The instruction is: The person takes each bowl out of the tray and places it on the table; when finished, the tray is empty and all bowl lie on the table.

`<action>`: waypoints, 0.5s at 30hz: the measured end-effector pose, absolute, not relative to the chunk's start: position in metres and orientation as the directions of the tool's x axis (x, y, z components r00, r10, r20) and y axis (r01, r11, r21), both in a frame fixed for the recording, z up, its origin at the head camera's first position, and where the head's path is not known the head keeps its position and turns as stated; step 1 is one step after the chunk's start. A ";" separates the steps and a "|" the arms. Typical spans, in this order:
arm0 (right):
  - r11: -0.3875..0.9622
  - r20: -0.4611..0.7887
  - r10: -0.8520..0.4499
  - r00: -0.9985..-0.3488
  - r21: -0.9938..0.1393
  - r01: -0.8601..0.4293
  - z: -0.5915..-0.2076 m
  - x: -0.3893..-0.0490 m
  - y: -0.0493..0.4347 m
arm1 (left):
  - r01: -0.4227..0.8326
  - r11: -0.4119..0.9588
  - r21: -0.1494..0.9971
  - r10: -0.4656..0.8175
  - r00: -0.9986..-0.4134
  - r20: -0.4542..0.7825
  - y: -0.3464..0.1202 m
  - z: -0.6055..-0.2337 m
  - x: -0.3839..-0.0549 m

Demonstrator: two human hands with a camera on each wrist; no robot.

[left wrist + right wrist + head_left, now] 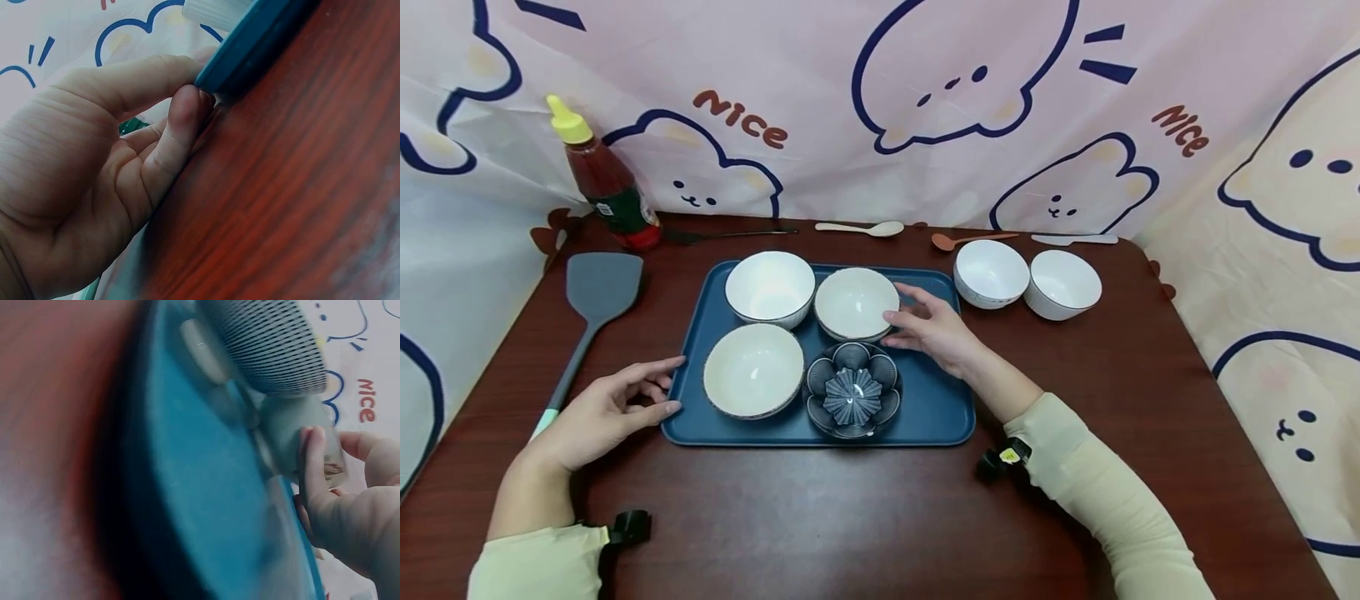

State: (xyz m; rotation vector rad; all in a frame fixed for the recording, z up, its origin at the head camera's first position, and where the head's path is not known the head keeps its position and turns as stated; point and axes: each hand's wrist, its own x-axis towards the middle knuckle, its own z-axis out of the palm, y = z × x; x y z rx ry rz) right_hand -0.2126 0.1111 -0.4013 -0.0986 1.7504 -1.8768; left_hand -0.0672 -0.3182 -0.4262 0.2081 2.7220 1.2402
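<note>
On a dark blue tray (932, 417) stand several bowls: a white bowl (771, 287) at back left, a cream bowl (754, 371) at front left, a dark flower-shaped bowl (853, 392) at front right and a cream bowl (856, 304) at back right. My left hand (613, 408) holds the tray's left rim between thumb and fingers; in the left wrist view, the digits of this hand (119, 131) meet at the tray's edge (231, 50). With thumb and fingertips, my right hand (943, 333) grips the right side of the back-right bowl, seen also in the right wrist view (284, 431).
Two small white bowls (992, 273) stand right of the tray. A grey spatula (602, 287) lies on the left, near a red sauce bottle (613, 192). Along the back lie a dark utensil (730, 235), a white spoon (861, 228), a brown spoon (970, 240) and a white knife (1075, 239).
</note>
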 end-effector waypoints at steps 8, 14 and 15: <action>0.012 -0.323 -0.480 -0.816 -0.932 0.363 -0.402 -0.212 0.105 | 0.070 0.655 0.753 0.182 -0.981 -0.068 -0.317 -0.425 -0.067; -0.036 -0.321 -0.464 -0.826 -0.925 0.379 -0.402 -0.211 0.102 | 0.058 0.664 0.746 0.174 -0.982 -0.078 -0.317 -0.425 -0.068; -0.043 -0.323 -0.459 -0.828 -0.922 0.384 -0.402 -0.210 0.103 | 0.061 0.663 0.746 0.178 -0.981 -0.078 -0.317 -0.425 -0.068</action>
